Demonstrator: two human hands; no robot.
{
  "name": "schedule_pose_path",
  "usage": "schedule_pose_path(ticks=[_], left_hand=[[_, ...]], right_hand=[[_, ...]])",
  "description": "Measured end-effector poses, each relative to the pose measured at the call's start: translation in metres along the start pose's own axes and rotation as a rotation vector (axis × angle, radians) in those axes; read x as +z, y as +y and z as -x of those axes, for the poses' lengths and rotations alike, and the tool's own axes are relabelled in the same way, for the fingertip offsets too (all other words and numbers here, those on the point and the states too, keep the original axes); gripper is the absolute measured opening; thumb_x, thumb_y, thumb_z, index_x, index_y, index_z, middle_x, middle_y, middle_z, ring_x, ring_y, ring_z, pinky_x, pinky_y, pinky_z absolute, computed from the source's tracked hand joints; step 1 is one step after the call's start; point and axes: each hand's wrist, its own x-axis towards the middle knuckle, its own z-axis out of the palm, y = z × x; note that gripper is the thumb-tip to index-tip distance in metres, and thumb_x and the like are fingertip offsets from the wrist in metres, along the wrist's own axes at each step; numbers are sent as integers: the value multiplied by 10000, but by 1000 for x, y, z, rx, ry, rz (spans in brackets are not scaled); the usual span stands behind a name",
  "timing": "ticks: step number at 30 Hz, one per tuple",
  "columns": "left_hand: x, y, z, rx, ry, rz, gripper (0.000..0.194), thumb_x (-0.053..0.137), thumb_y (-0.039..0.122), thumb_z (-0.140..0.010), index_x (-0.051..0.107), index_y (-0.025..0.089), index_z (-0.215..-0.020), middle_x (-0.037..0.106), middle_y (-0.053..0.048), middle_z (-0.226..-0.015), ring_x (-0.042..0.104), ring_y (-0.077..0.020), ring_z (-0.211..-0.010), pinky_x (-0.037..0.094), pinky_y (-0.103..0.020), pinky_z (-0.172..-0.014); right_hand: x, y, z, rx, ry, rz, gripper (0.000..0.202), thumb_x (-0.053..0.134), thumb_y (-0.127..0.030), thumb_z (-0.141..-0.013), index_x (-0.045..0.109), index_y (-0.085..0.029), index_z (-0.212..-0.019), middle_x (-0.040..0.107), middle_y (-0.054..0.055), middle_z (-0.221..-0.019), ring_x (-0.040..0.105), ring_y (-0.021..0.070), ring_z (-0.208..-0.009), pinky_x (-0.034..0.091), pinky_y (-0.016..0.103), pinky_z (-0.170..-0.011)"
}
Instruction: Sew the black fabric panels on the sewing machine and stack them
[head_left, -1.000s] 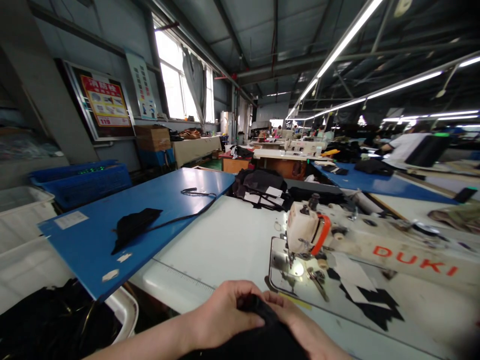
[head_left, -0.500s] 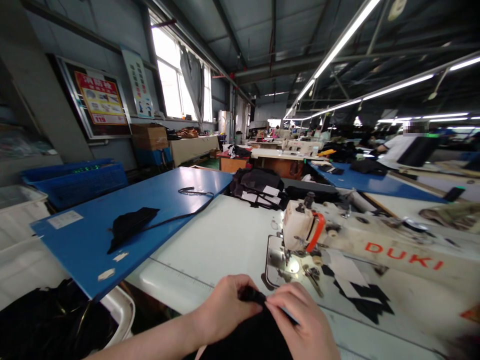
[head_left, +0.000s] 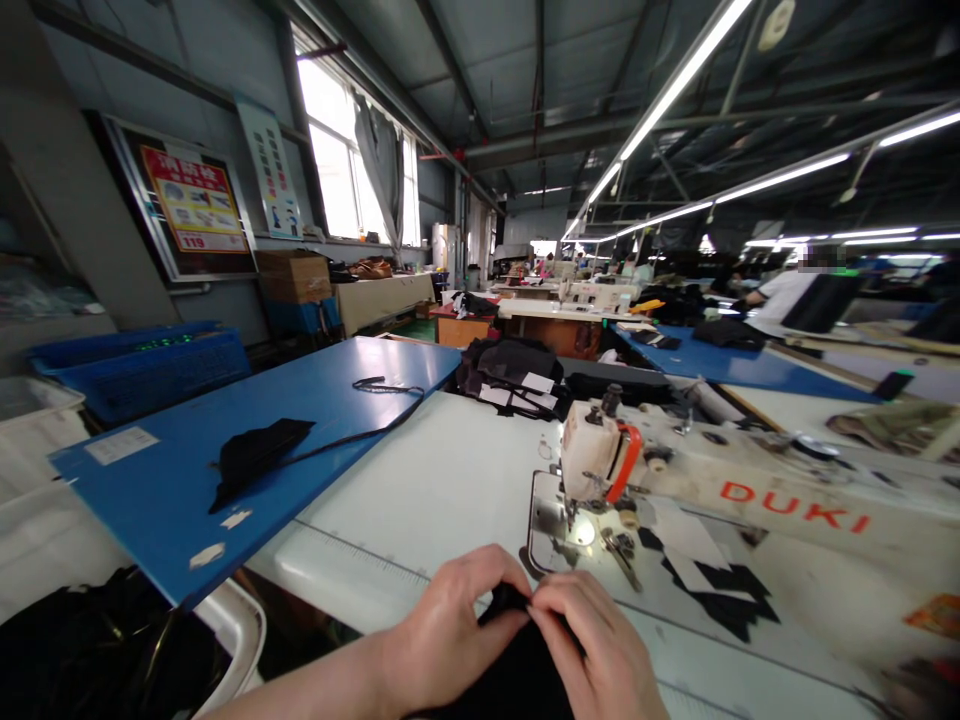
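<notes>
Both hands pinch the edge of a black piece of fabric (head_left: 517,675) at the front edge of the sewing table. My left hand (head_left: 450,625) is closed, thumb and forefinger gripping a small fold of it. Right beside it, my right hand (head_left: 592,635) pinches the same edge, fingertips nearly touching the left ones. The fabric hangs down below the hands and out of the frame. Just beyond them stands a white sewing machine (head_left: 675,460) with red lettering and an orange guard. Its lit needle area lies a little past my right fingertips.
Left of the sewing table, a blue table (head_left: 322,400) carries a black cloth piece (head_left: 259,455) and a thin strip. A white bin (head_left: 251,625) of dark fabric stands below. Black and white scraps (head_left: 720,580) lie by the machine. Dark garments (head_left: 510,365) are piled behind. A person (head_left: 795,300) sits far right.
The fingers have shifted slightly on the black fabric, and the two hands are drawn closer together at the edge. The view has moved a little to the right.
</notes>
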Motion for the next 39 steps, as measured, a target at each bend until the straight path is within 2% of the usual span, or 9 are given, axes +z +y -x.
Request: schedule_pose_path(ticks=[7, 14, 18, 23, 28, 31, 33, 35, 39], left_hand=[[3, 2, 0, -149, 68, 143, 347, 644, 36, -649, 618, 196, -956, 671, 4, -920, 611, -150, -863, 456, -239, -843], [3, -6, 2, -260, 153, 170, 176, 676, 139, -695, 665, 196, -861, 693, 12, -818, 632, -157, -788, 482, -239, -783], [1, -8, 2, -250, 213, 68, 147, 682, 168, -702, 665, 201, -844, 694, 8, -802, 636, -165, -770, 499, -248, -765], [-10, -11, 8, -97, 200, -126, 182, 653, 215, -768, 638, 236, -949, 685, 1, -887, 641, -164, -810, 517, -254, -784], [-36, -1, -1, 345, 197, -319, 322, 510, 35, -797, 606, 230, -1035, 666, -28, -954, 632, -150, -883, 525, -239, -781], [-47, -3, -18, 542, 173, -490, 352, 449, 5, -819, 596, 191, -1079, 653, -69, -995, 613, -161, -919, 521, -279, -808], [-42, -16, -30, 591, 137, -608, 334, 422, 28, -847, 592, 166, -1099, 648, -90, -1012, 602, -179, -936, 514, -327, -837], [-28, -37, -40, 592, 83, -687, 321, 377, 51, -874, 599, 147, -1086, 649, -102, -997, 600, -192, -918, 521, -355, -821], [9, -82, -48, 531, -51, -693, 274, 369, 98, -902, 621, 125, -1003, 652, -103, -920, 596, -194, -843, 542, -341, -750]], right_hand=[[2, 2, -1, 90, 30, -63, 81, 450, -177, -898, 479, -237, -853, 577, 23, -847, 563, 161, -800, 471, 269, -702], [4, -2, -8, 59, 68, -68, 89, 437, -175, -899, 490, -235, -861, 579, 39, -834, 562, 173, -786, 474, 287, -687], [8, -5, -13, 28, 111, -67, 112, 434, -149, -891, 501, -228, -850, 584, 37, -838, 565, 169, -783, 468, 285, -685], [15, -10, -18, 69, 138, -161, 135, 402, -141, -902, 499, -228, -867, 590, 27, -855, 582, 147, -788, 472, 253, -703], [20, -16, -34, 58, 217, -306, 155, 382, -116, -903, 490, -227, -916, 582, 39, -973, 566, 144, -914, 463, 265, -796], [25, -6, -48, 57, 252, -344, 166, 362, -114, -904, 483, -223, -935, 564, 62, -1030, 546, 160, -967, 455, 301, -831], [27, 10, -52, 56, 227, -301, 176, 362, -108, -896, 497, -219, -919, 563, 68, -1026, 544, 169, -971, 452, 319, -841], [27, 32, -47, 64, 147, -204, 180, 380, -103, -879, 522, -215, -883, 569, 63, -1004, 552, 173, -953, 456, 326, -834], [8, 80, -8, 190, -39, 10, 177, 405, -145, -878, 558, -224, -836, 589, 40, -1007, 581, 173, -913, 465, 321, -806]])
